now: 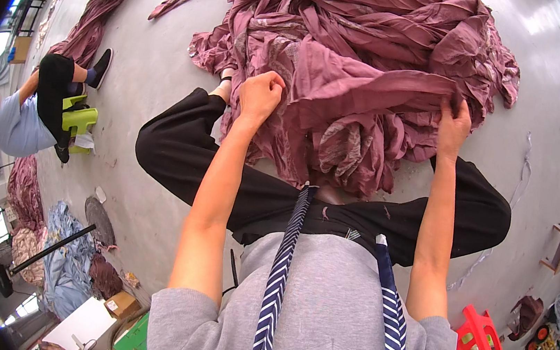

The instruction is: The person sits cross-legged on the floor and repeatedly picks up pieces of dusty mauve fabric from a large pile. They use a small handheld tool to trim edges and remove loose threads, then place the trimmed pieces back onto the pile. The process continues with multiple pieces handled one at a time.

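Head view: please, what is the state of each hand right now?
Left hand: closed like a fist; whether it grips the mauve cloth cannot be told.
Right hand: closed, holding a raised part of that cloth.

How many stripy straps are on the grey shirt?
2. The left stripy strap runs down the left side of the grey shirt, and the right stripy strap runs down its right side. I can't see any more.
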Motion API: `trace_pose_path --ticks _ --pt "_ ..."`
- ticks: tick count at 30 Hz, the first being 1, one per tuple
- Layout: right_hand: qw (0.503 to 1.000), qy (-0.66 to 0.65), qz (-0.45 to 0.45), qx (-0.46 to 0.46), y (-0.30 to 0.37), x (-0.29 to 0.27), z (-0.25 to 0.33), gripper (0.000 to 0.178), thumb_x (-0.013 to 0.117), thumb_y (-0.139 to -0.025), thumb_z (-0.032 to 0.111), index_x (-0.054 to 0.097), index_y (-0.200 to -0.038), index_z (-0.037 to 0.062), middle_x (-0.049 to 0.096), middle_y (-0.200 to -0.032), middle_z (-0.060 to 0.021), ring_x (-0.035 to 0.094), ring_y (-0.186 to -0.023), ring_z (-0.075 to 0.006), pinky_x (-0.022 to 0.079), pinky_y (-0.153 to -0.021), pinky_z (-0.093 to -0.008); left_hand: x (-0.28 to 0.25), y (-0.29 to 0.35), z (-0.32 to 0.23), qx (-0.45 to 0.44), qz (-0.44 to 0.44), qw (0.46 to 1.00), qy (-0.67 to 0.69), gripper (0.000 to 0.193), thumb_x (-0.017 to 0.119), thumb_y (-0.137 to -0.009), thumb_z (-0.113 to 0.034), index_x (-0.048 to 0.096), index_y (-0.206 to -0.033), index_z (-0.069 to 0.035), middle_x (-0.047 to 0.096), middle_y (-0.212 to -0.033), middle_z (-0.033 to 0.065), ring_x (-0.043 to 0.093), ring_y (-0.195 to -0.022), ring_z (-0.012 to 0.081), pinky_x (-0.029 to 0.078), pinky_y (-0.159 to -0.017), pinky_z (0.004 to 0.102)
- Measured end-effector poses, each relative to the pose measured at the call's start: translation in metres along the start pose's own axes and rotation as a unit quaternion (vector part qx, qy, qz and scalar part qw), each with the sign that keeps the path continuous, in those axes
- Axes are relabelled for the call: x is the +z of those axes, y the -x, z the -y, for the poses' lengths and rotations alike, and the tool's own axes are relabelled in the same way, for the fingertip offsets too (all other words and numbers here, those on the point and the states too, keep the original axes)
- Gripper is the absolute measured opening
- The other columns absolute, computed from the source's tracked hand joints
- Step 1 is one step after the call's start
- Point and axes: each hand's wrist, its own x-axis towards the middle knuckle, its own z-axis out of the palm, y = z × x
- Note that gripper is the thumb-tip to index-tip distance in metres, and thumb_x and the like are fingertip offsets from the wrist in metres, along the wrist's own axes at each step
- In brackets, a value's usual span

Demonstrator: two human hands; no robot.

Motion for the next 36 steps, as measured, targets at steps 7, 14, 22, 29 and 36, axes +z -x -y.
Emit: trace_pose_path --ticks 7,14,22,29,36 --pt "0.978 -0.133 0.030 0.156 -0.005 0.002 -0.048 0.013 0.061 -0.086 0.014 0.061 -0.093 0.0027 0.054 -0.070 0.0030 0.042 -0.050 -0.0045 0.034 -0.045 -0.0204 0.031 0.025 0.018 -0.010 0.087 0.984 0.155 0.047 0.072 -0.065 -0.021 0.059 -0.109 -0.007 0.060 -0.101 0.0079 0.057 -0.093 0.0196 0.046 -0.083 0.0306" --pt "0.966 -0.147 0.030 0.208 -0.004 0.005 -0.046 0.012 0.061 -0.086 0.012 0.061 -0.092 0.0025 0.054 -0.071 0.0032 0.042 -0.051 -0.0051 0.034 -0.045 -0.0209 0.077 0.048 -0.016 0.079 -0.001 0.997 0.021 0.036 0.072 -0.065 -0.019 0.060 -0.097 -0.009 0.060 -0.088 0.0099 0.058 -0.088 0.0263 0.046 -0.077 0.0363" --pt "0.978 -0.073 0.052 0.188 0.001 0.004 -0.062 0.015 0.058 -0.087 0.014 0.060 -0.095 0.0013 0.055 -0.073 0.0027 0.044 -0.054 -0.0037 0.036 -0.047 -0.0205 0.065 0.041 -0.028 -0.051 -0.055 0.920 0.385 0.012 0.064 -0.076 -0.002 0.053 -0.080 -0.007 0.054 -0.070 -0.0006 0.052 -0.063 0.0086 0.042 -0.060 0.0213" --pt "0.857 0.423 0.290 -0.054 0.020 -0.024 -0.049 0.024 0.058 -0.071 0.008 0.057 -0.095 0.0062 0.062 -0.081 -0.0165 0.061 -0.080 -0.0336 0.046 -0.070 -0.0430 0.027 0.042 -0.057 -0.103 0.017 0.684 0.722 0.021 0.059 -0.080 0.005 0.046 -0.082 -0.011 0.052 -0.080 -0.0042 0.049 -0.075 0.0040 0.040 -0.071 0.0180" --pt "0.970 0.031 0.223 -0.086 0.064 0.038 0.084 0.019 0.068 -0.080 0.019 0.058 -0.086 0.0033 0.060 -0.070 -0.0071 0.055 -0.058 -0.0135 0.043 -0.054 -0.0262 0.011 0.050 -0.076 -0.087 0.059 0.670 0.735 0.020 0.053 -0.082 0.006 0.044 -0.081 -0.011 0.054 -0.082 -0.0022 0.051 -0.078 0.0052 0.040 -0.074 0.0185"
